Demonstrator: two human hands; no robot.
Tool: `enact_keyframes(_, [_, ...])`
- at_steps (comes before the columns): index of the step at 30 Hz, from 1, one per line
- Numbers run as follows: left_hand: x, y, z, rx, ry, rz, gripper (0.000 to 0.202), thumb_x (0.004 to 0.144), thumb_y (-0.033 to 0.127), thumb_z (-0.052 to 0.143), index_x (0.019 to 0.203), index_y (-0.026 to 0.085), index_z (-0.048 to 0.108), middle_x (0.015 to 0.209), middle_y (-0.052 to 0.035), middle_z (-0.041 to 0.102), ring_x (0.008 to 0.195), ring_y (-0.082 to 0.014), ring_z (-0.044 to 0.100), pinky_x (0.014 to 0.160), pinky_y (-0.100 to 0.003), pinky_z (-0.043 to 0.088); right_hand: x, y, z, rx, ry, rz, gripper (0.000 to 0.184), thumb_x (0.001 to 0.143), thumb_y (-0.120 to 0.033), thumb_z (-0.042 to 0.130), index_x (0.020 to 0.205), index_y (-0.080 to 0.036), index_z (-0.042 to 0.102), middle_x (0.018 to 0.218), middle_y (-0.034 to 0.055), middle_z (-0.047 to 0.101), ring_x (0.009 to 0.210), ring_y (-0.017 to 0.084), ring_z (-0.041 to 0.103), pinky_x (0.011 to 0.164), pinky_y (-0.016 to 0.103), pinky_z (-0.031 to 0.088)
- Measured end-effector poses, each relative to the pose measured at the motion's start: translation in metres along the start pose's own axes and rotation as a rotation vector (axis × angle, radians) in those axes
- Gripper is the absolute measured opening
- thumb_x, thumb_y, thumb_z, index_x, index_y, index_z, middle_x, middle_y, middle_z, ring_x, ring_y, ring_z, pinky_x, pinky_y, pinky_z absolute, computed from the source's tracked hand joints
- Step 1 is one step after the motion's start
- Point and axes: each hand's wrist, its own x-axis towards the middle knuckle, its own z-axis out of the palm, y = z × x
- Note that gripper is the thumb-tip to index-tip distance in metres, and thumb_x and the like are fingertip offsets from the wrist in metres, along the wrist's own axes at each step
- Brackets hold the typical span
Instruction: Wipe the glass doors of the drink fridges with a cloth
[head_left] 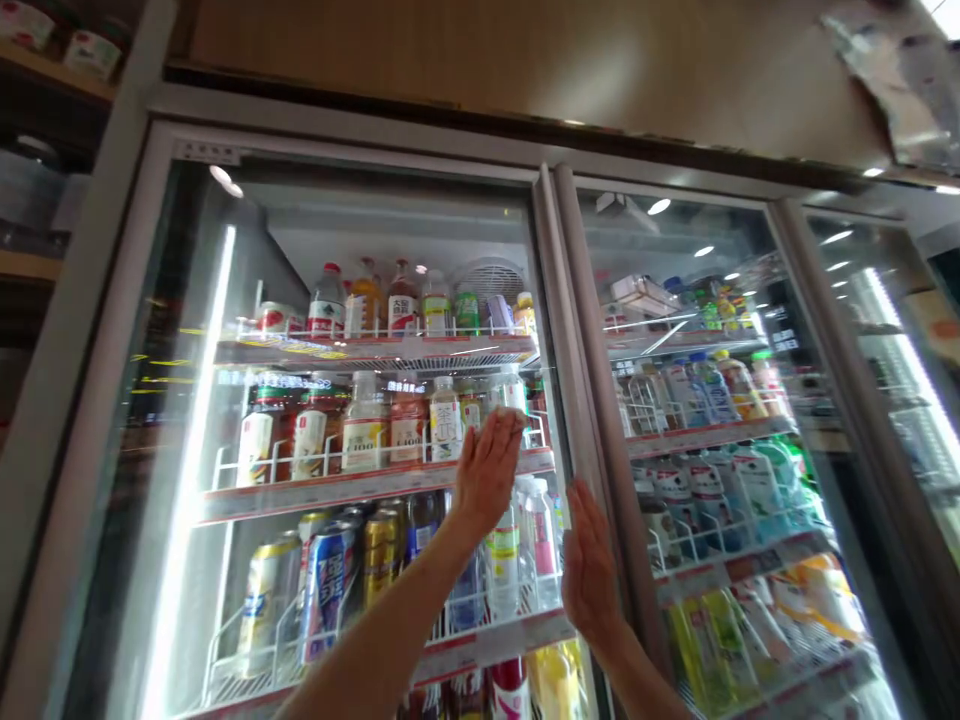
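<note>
I face a glass-door drinks fridge. My left hand (487, 465) lies flat and open against the glass of the left door (225, 420), fingers together and pointing up, near that door's right edge. My right hand (589, 565) is also open and flat, pressed on the metal door frame (574, 330) between the left and middle doors, lower than the left hand. Behind the glass, wire shelves hold bottles (446, 420) on the upper levels and cans (326, 585) lower down. Neither hand holds anything.
The middle door (697, 400) and a third door (885, 380) at the right show more bottled drinks. A wooden shelf (52, 75) with tubs sits at the upper left. A brown panel runs above the fridge.
</note>
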Motion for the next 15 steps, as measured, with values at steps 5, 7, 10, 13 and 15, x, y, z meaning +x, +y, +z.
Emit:
enact_keyframes(5, [-0.016, -0.018, -0.009, -0.027, -0.016, 0.223, 0.051, 0.085, 0.022, 0.039, 0.136, 0.021, 0.034, 0.148, -0.0024, 0.024, 0.139, -0.0194, 0.010, 0.114, -0.043, 0.006, 0.009, -0.006, 0.012, 0.014, -0.041, -0.044, 0.047, 0.092, -0.024, 0.027, 0.140, -0.023, 0.026, 0.143, 0.0088, 0.033, 0.132, 0.021, 0.030, 0.104, 0.047, 0.035])
enact_keyframes(7, [-0.015, -0.033, -0.013, 0.010, 0.035, -0.020, 0.049, 0.086, 0.023, 0.039, 0.135, 0.020, 0.035, 0.146, -0.0055, 0.027, 0.139, -0.0209, 0.010, 0.113, -0.045, 0.007, 0.013, -0.006, 0.018, -0.002, -0.025, -0.058, 0.048, 0.092, -0.024, 0.027, 0.140, -0.024, 0.024, 0.143, 0.0089, 0.033, 0.133, 0.021, 0.029, 0.103, 0.048, 0.035])
enact_keyframes(10, [-0.019, -0.040, -0.017, 0.034, 0.035, -0.101, 0.049, 0.087, 0.024, 0.039, 0.135, 0.020, 0.035, 0.146, -0.0061, 0.027, 0.139, -0.0223, 0.011, 0.113, -0.046, 0.008, 0.017, -0.005, 0.029, -0.035, -0.011, -0.048, 0.049, 0.092, -0.024, 0.027, 0.141, -0.025, 0.023, 0.143, 0.0089, 0.034, 0.133, 0.021, 0.029, 0.103, 0.050, 0.033])
enact_keyframes(13, [-0.039, -0.038, -0.020, -0.007, -0.027, 0.214, 0.048, 0.086, 0.026, 0.042, 0.133, 0.022, 0.038, 0.147, -0.0019, 0.026, 0.139, -0.0214, 0.011, 0.114, -0.045, 0.003, 0.017, -0.006, 0.036, -0.072, -0.018, -0.058, 0.050, 0.091, -0.023, 0.028, 0.141, -0.025, 0.023, 0.143, 0.0088, 0.035, 0.134, 0.022, 0.028, 0.104, 0.051, 0.029])
enact_keyframes(15, [-0.048, -0.045, -0.023, -0.010, -0.024, 0.213, 0.047, 0.086, 0.027, 0.042, 0.132, 0.023, 0.040, 0.147, -0.0011, 0.027, 0.139, -0.0204, 0.012, 0.114, -0.044, 0.002, 0.015, -0.006, 0.038, -0.089, -0.033, -0.067, 0.050, 0.091, -0.022, 0.029, 0.141, -0.026, 0.022, 0.143, 0.0082, 0.034, 0.134, 0.022, 0.027, 0.105, 0.051, 0.026])
